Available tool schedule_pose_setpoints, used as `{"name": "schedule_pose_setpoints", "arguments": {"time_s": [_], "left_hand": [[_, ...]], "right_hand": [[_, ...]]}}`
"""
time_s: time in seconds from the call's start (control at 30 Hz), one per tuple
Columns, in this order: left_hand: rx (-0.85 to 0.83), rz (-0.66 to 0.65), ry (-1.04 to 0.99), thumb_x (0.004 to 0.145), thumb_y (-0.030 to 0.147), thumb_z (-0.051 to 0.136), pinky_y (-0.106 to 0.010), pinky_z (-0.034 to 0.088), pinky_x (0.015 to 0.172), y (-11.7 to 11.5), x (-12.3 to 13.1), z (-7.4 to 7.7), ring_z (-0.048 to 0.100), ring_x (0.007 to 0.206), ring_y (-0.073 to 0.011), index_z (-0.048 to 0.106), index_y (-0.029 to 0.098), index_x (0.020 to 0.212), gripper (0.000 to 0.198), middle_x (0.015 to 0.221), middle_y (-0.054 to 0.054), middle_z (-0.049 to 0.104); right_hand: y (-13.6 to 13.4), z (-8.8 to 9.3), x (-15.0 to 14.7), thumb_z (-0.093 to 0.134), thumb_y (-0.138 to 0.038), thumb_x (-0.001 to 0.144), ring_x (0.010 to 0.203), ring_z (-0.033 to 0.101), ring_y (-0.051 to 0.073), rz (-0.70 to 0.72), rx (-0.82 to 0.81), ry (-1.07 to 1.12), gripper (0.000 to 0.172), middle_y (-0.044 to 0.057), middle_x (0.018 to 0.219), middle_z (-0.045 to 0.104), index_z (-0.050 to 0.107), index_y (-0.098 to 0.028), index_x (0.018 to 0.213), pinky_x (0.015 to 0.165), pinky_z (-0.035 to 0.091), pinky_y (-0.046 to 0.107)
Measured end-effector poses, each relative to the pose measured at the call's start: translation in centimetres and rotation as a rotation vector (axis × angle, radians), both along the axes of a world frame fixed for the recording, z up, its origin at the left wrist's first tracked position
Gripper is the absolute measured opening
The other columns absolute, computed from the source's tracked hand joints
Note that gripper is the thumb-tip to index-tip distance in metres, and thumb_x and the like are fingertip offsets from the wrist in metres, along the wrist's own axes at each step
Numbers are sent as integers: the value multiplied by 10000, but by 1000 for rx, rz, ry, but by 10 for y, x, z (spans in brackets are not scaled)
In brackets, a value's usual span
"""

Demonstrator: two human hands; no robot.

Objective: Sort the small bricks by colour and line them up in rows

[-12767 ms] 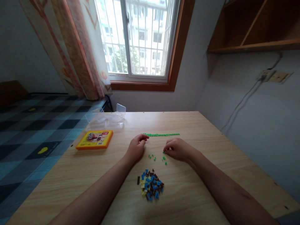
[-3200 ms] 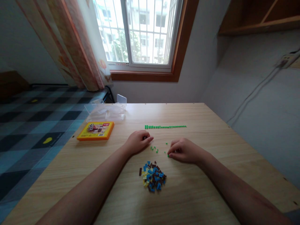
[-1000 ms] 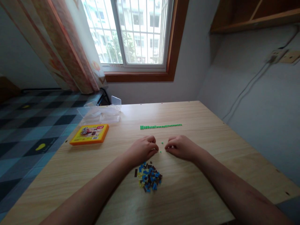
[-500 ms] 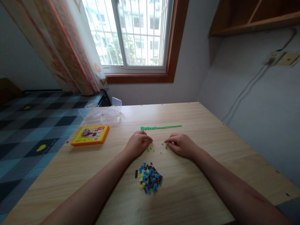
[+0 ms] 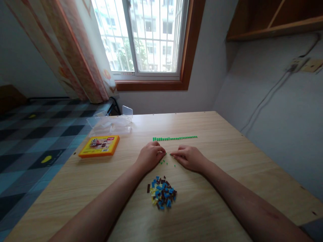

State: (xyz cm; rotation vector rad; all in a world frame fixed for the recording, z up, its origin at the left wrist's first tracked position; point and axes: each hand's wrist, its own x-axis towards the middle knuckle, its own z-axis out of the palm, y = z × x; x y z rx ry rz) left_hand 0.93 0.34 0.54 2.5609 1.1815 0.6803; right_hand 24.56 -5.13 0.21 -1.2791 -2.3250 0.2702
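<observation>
My left hand (image 5: 150, 155) rests on the table with thumb and fingers closed in a pinch; a tiny green building brick (image 5: 166, 153) shows at the fingertips. Facing it, my right hand (image 5: 189, 157) has its fingers drawn together, with another small green brick (image 5: 170, 154) at the tips. A few loose green bricks (image 5: 164, 161) lie between and just below the hands. Beyond them runs a long row of green bricks (image 5: 174, 138). Nearer to me is a pile of blue, brown and pale yellow bricks (image 5: 163, 193).
A yellow and orange box (image 5: 99, 146) lies on the left of the wooden table (image 5: 217, 208). Behind it are clear plastic trays (image 5: 111, 124). A checked bed (image 5: 50, 134) adjoins the left side, a wall (image 5: 277, 134) the right.
My right hand has moved left, closer to my left hand, and a green brick now shows at its fingertips. My left hand stays almost in place. The view has shifted slightly.
</observation>
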Motion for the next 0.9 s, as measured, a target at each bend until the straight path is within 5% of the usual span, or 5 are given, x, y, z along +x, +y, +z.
{"name": "schedule_pose_setpoints", "arguments": {"time_s": [0.13,0.47,0.9], "left_hand": [[13,-10,10,879,237,671,-324,496,809,-3,1,0,615,864,-190,794,238,853,126,911,-48,679],[-20,-181,10,932,318,615,-319,498,781,-3,-6,2,619,852,-192,802,275,973,196,868,-53,664],[-172,-2,-335,957,315,499,-330,499,809,6,-9,4,660,847,-200,765,170,881,312,894,-66,722]], "right_hand": [[1,1,0,542,-266,975,822,643,165,-39,14,18,299,48,934,702,733,-279,1204,750,455,266],[-13,15,27,634,-207,884,739,634,141,-7,-59,89,187,22,846,724,791,-237,981,676,445,248],[-10,8,13,651,-211,886,754,656,148,14,-76,14,161,15,867,738,796,-255,943,706,460,252]]}}
